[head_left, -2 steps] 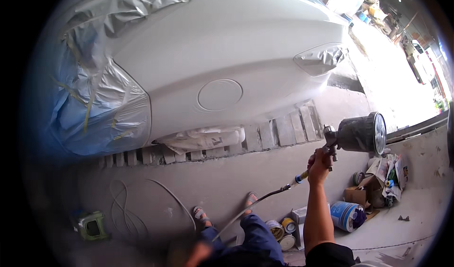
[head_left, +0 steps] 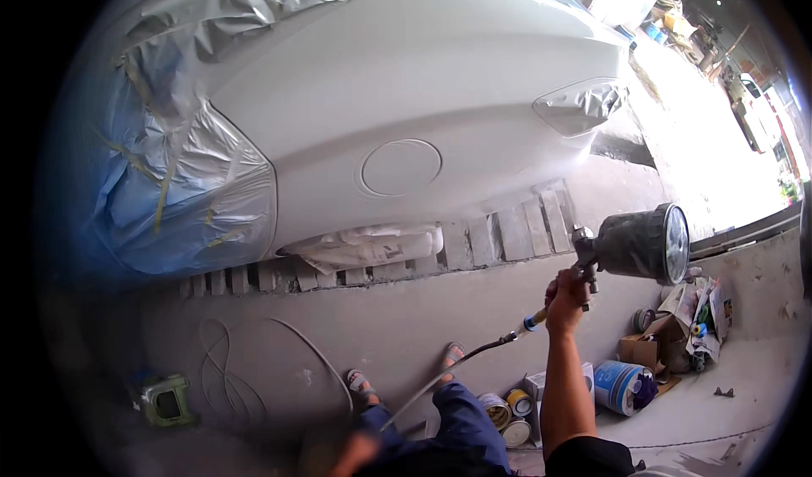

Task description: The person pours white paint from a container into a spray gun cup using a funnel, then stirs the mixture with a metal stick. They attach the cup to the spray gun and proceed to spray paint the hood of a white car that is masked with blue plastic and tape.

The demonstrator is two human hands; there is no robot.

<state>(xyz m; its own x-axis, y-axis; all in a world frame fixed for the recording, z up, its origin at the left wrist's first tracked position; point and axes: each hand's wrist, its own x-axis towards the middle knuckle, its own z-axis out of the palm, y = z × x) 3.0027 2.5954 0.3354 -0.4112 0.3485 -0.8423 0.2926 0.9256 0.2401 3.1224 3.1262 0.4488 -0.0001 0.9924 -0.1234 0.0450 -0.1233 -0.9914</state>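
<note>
My right hand (head_left: pixel 565 299) is raised at the right, fingers wrapped round the grip of a spray gun (head_left: pixel 585 253). The gun's large dark cup (head_left: pixel 636 244) points away to the right. From the grip's base an air hose (head_left: pixel 448 371) runs down toward my left hand (head_left: pixel 355 452), low at the bottom edge. That hand is blurred, but the hose runs into it and it appears closed on it. Ahead stands a pale car bumper (head_left: pixel 491 147) with a round outline (head_left: pixel 402 168) on it. Silvery film (head_left: pixel 228 168) masks the neighbouring parts.
Slatted grating (head_left: pixel 507 236) lies under the bumper, with wrapped sheeting (head_left: pixel 381 249) hanging there. Loose hose (head_left: pixel 224 367) and a green-framed object (head_left: pixel 167 401) are on the floor at left. Paint cans (head_left: pixel 518 402), a blue-white bucket (head_left: pixel 616 386) and a cardboard box (head_left: pixel 647 350) stand at right.
The spray gun and my right hand have moved slightly left relative to the bumper. The view has shifted a little, and both hands keep their hold.
</note>
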